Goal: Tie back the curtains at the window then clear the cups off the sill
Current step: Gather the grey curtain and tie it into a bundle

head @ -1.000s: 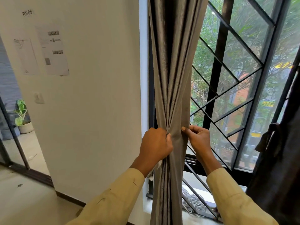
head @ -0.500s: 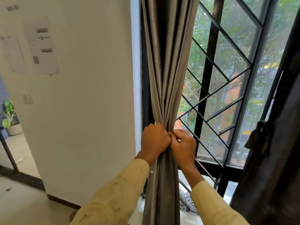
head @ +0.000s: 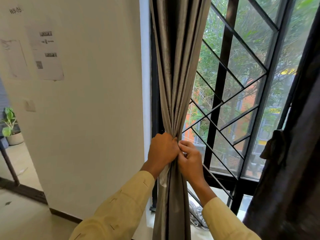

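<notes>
**Operator:** Head view gives me both hands at the grey curtain (head: 176,75), which hangs bunched into narrow vertical pleats against the left side of the window frame (head: 218,94). My left hand (head: 161,151) is closed in a fist around the gathered bundle. My right hand (head: 189,157) is just beside it, fingers curled and pinching something small at the same waist of cloth.

**Observer:** Which step is that?

**Operator:** Step 1, I judge: tying back this curtain. Whether a band is already round it, I cannot tell; the hands hide that spot.

**Observer:** And the other curtain?

**Operator:** A dark curtain (head: 292,170) hangs at the right edge, with a knotted lump of cloth on its inner side. It looks tied already, though that is a guess.

**Observer:** Next move?

**Operator:** Probably keeping the fist tight so the pleats stay bunched while the right hand fastens the tie. The fabric has a slight sheen and looks smooth, so it could slide loose.

**Observer:** Cups?

**Operator:** I see 0 here. The sill (head: 216,193) shows only pale patches behind the diagonal black grille (head: 242,87).
</notes>
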